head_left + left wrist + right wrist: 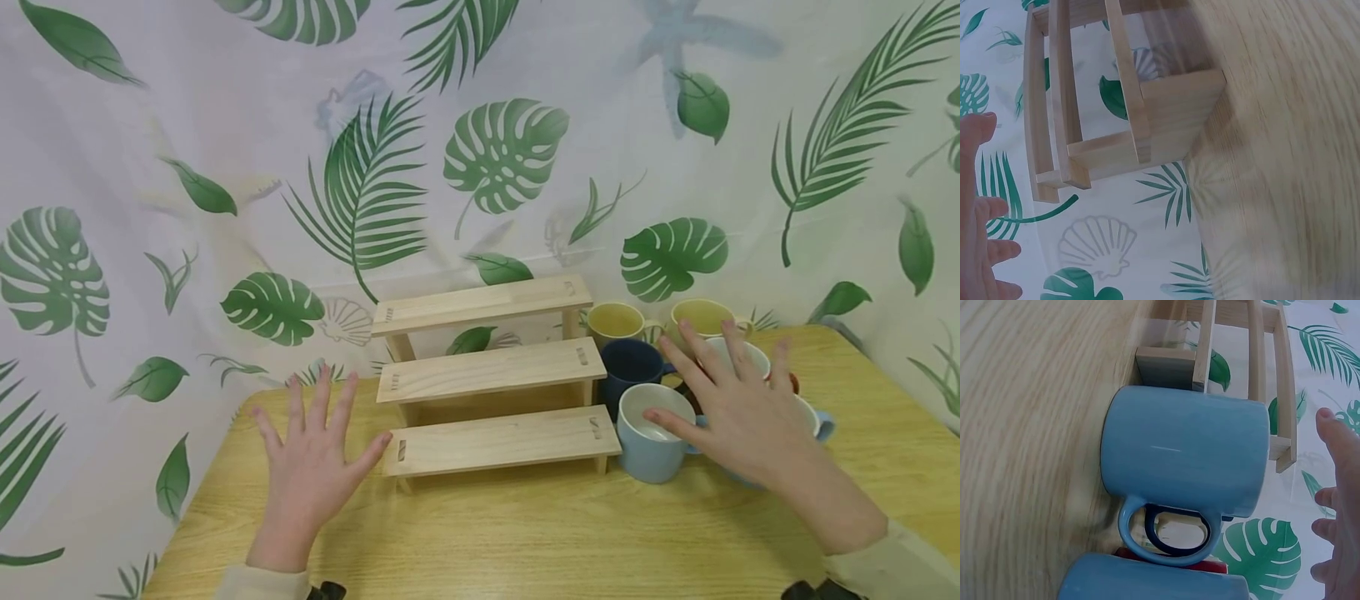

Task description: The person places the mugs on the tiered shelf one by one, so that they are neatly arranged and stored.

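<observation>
My left hand (311, 458), fingers spread, is held over the table beside the left end of a three-tier wooden shelf (495, 442), its thumb overlapping the lowest tier's edge in the head view. The right hand (742, 408) is spread above a group of mugs at the shelf's right end and holds nothing. A light blue mug (656, 446) stands nearest the shelf, with a dark blue mug (628, 367) behind it. Two yellow mugs (617, 321) are at the back. Another light blue mug (1154, 581) is partly hidden under the right hand, near a white-rimmed mug (752, 357).
The wooden table (510, 533) extends in front of the shelf and to both sides. A white cloth with green leaf prints (510, 158) hangs behind. Something red (1210, 566) shows between the two light blue mugs in the right wrist view.
</observation>
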`<state>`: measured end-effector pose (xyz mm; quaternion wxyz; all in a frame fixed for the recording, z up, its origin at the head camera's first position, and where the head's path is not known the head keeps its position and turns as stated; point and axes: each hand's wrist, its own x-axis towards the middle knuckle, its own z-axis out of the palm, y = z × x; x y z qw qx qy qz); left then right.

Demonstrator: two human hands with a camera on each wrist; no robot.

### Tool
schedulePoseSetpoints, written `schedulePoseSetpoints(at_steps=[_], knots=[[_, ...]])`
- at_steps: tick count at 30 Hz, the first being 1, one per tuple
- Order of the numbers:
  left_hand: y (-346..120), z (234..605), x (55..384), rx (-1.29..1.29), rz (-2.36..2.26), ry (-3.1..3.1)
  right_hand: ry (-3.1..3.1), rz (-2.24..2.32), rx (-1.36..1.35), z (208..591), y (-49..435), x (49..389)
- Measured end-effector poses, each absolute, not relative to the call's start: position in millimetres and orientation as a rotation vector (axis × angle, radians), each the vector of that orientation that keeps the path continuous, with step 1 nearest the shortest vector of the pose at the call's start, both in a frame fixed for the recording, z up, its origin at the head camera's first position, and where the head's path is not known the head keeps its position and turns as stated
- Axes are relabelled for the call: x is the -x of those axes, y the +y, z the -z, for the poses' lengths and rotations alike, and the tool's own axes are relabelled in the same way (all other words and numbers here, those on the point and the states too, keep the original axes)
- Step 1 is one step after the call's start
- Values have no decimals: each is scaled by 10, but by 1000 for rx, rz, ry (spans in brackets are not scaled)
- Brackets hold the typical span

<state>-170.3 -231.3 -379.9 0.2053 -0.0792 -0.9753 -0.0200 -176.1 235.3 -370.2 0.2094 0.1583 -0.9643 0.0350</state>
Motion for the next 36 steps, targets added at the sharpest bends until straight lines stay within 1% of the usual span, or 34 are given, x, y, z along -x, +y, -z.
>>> schedulePoseSetpoints(at_steps=[7, 12, 16, 20, 28, 36], knots=[[-2228, 3850, 1640, 236, 375, -2711, -2622, -661, -459, 3733, 2338, 1685], [-2129, 3941, 1600, 233, 702, -2684, -2499, -874, -410, 3813, 2326, 1588], [-2057, 4055, 1567, 178, 1018, -2647, -2454, -924, -391, 3882, 2322, 1547], [-1993, 4175, 1548, 130, 1235, -2596, -2440, -939, -384, 3955, 2327, 1535], [-1933, 4397, 1560, 157, 1414, -2440, -2440, -864, -456, 4088, 2331, 1549], [-1956, 4575, 1598, 202, 1528, -2285, -2494, -847, -463, 4119, 2341, 1552]])
